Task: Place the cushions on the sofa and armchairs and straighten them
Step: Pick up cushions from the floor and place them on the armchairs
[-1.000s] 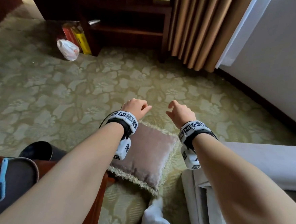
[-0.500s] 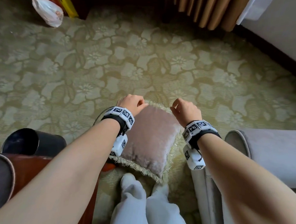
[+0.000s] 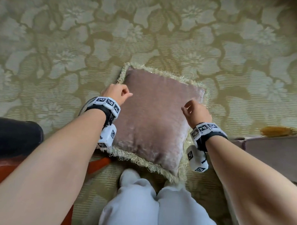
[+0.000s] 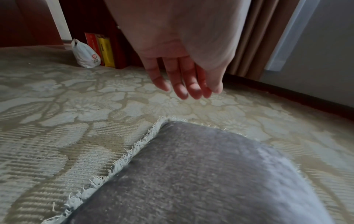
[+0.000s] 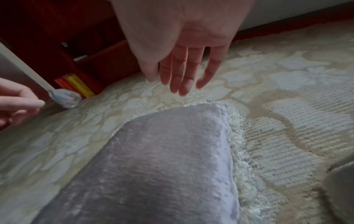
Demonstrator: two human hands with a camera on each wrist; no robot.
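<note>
Change: both hands have come lower, now close over the cushion (image 3: 154, 119).
Cushion: flat on the carpet (image 3: 61, 41), beside the armchair (image 3: 273, 151).
Left hand (image 3: 116, 94): spread loosely, holding nothing.
Right hand (image 3: 197, 112): same.
Handling: probably soft and light, velvet slippery; better to grip both side edges inside the fringe (image 3: 147, 163).

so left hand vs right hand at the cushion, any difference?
The left hand is over the cushion's left fringed edge, near its far corner; the right hand is over the right edge, further from the far end. Left fingers lie close together; right fingers spread more. Both are open, above the cushion, gripping nothing.
</note>
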